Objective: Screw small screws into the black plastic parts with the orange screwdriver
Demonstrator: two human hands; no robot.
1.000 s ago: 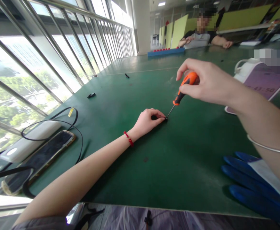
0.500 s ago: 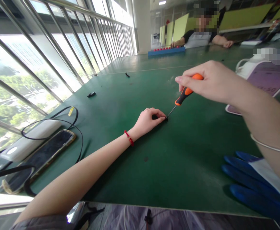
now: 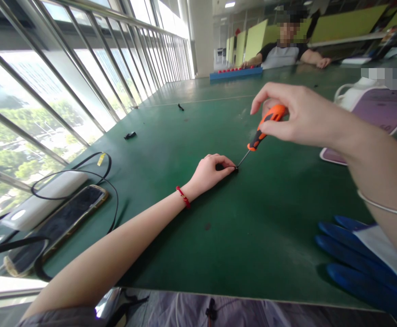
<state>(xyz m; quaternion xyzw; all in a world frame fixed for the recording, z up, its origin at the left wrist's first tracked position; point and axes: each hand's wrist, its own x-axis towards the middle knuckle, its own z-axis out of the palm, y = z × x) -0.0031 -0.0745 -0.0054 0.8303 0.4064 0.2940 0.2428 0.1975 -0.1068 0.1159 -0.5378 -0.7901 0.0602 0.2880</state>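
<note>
Head view shows the left hand [image 3: 214, 170] pinching a small dark part [image 3: 237, 169] between thumb and fingers, low on the green tabletop [image 3: 198, 254], well in from the near edge; most of the part is hidden, so its shape cannot be told. The right hand [image 3: 296, 113] holds an orange-and-black screwdriver [image 3: 259, 135] by its handle, index finger arched away from it, the shaft slanting down to a tip at or just beside the part. With so slanted a shaft and so little to grip, the tip could slip and jab the left fingertips, and a light pinch could let the part twist or skid away. Open room lies between the hands and the near edge, and again towards the far edge. Towards the left edge sit two small black pieces [image 3: 130, 135] [image 3: 180, 107]; a phone [image 3: 69, 218] and a cable [image 3: 17, 244] crowd the near left corner. A blue-and-white glove [image 3: 348, 252] lies near the near right corner, and a purple-fronted device [image 3: 368, 106] beyond the right forearm could hamper a wide swing.
</note>
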